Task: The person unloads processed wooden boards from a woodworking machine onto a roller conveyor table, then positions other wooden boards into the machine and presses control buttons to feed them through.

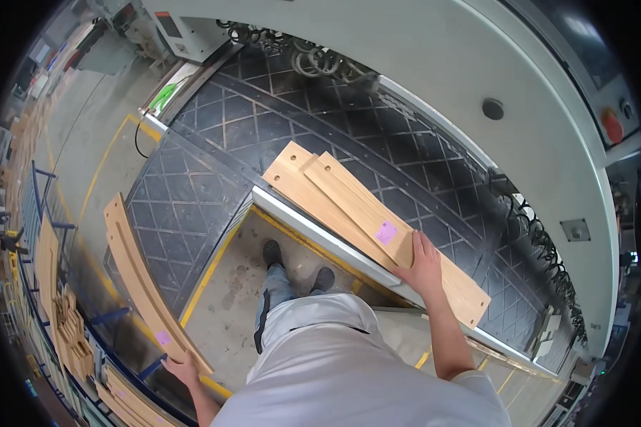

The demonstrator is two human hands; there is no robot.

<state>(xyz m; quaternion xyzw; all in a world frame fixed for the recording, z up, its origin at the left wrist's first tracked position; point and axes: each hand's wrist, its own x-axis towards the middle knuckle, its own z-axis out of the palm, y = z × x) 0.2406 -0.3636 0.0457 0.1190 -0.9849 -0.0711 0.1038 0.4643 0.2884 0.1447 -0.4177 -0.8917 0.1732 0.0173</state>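
Pale shirt [342,377], boards [360,206], gridded table [242,121], concrete floor [228,285]

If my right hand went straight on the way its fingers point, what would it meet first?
Probably the white machine housing, after your right hand passes the upper wooden board and dark gridded bed; height and depth are unclear.

On the matt, grid-lined machine bed [181,206] you have smooth wooden boards [356,203] and a paper label [386,232]. Beyond the bed is a smooth cover [434,50]; beside the bed, scuffed concrete [221,285].
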